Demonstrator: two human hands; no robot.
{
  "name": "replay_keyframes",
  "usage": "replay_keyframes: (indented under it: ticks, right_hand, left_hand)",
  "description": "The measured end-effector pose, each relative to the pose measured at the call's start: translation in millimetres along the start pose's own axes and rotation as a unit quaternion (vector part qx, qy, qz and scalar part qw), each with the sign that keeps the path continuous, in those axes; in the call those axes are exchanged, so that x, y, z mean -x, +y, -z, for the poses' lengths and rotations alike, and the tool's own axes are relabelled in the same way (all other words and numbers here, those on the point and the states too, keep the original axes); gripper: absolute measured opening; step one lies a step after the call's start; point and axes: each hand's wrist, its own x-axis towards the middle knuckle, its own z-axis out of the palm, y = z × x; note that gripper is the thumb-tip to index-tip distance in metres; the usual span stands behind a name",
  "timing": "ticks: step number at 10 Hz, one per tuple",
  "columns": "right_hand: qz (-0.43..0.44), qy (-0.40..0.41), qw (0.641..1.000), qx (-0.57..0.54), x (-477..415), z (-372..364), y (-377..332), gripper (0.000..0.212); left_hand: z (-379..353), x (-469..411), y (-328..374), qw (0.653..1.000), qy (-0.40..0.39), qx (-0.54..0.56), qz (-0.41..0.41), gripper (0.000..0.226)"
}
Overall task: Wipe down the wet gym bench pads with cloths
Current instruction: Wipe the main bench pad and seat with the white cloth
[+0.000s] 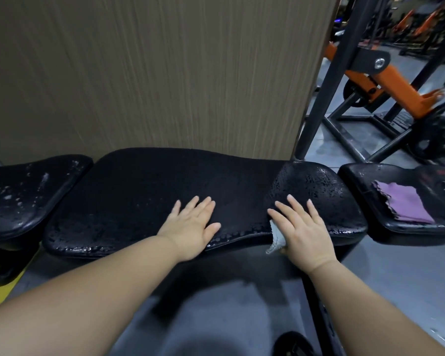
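Note:
A long black bench pad [144, 186] lies across the middle, beaded with water along its front edge and right end. My left hand [192, 224] rests flat on it, fingers straight. My right hand [299, 227] presses flat on a grey cloth [276, 238], most of which is hidden under the palm; a corner hangs over the pad's front edge. A wet black seat pad [21, 191] sits at the left. A folded purple cloth [402, 205] lies on another black pad [370, 176] at the right.
A tall wood-grain panel [152, 73] stands right behind the bench. A black steel upright [326, 91] rises at the pad's right end. Orange and black gym machines [396, 83] with weight plates [442, 129] fill the back right. Grey floor [216, 304] lies below.

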Motion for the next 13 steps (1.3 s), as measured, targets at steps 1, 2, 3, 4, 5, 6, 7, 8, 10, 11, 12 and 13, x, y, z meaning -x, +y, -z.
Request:
replay_keyframes:
  ticks: [1,2,3,4,5,6,7,8,10,11,12,13]
  right_hand:
    - [-0.023,-0.011,1.0,-0.003,8.6,1.8,17.2,0.104]
    - [-0.058,-0.011,0.998,-0.008,17.8,3.1,37.5,0.108]
    - [-0.112,-0.006,0.994,-0.019,32.7,3.3,59.4,0.114]
    - [-0.167,0.0,0.986,-0.027,40.9,4.3,68.4,0.114]
    - [-0.152,-0.007,0.988,-0.013,39.2,6.0,65.9,0.12]
    - [-0.108,-0.019,0.994,-0.002,32.7,8.8,55.9,0.126]
    - [-0.058,-0.017,0.998,-0.007,20.3,7.2,33.5,0.121]
    - [-0.021,-0.012,1.0,-0.012,11.2,4.9,19.5,0.112]
    - [-0.037,-0.002,0.999,-0.013,18.7,7.4,48.2,0.111]
    - [-0.126,-0.036,0.991,-0.029,32.0,10.8,72.9,0.118]
    - [-0.204,-0.071,0.975,-0.043,40.9,14.3,93.8,0.129]
    - [-0.241,-0.068,0.967,-0.048,44.2,17.3,100.2,0.128]
  left_hand:
    - [1.6,-17.5,27.3,0.998,-0.011,-0.009,-0.059,0.062]
    - [-1.5,-25.6,36.2,0.997,-0.004,-0.01,-0.074,0.062]
    - [-5.5,-25.2,33.6,0.997,0.008,-0.017,-0.075,0.062]
    - [-6.5,-24.3,33.4,0.997,0.012,-0.016,-0.075,0.062]
    - [-7.0,-24.9,33.6,0.997,0.017,-0.009,-0.076,0.062]
    - [-7.8,-25.4,33.5,0.997,0.018,-0.007,-0.075,0.062]
    - [-7.3,-25.5,34.8,0.997,0.018,-0.01,-0.072,0.062]
    - [-7.3,-24.6,34.3,0.997,0.02,-0.009,-0.07,0.062]
    - [-6.7,-24.7,34.6,0.997,0.021,-0.008,-0.069,0.062]
    - [-6.9,-25.4,34.2,0.997,0.021,-0.004,-0.07,0.062]
    - [-6.9,-25.8,34.1,0.997,0.019,-0.01,-0.07,0.062]
    - [-6.5,-25.5,33.9,0.997,0.019,-0.012,-0.071,0.062]
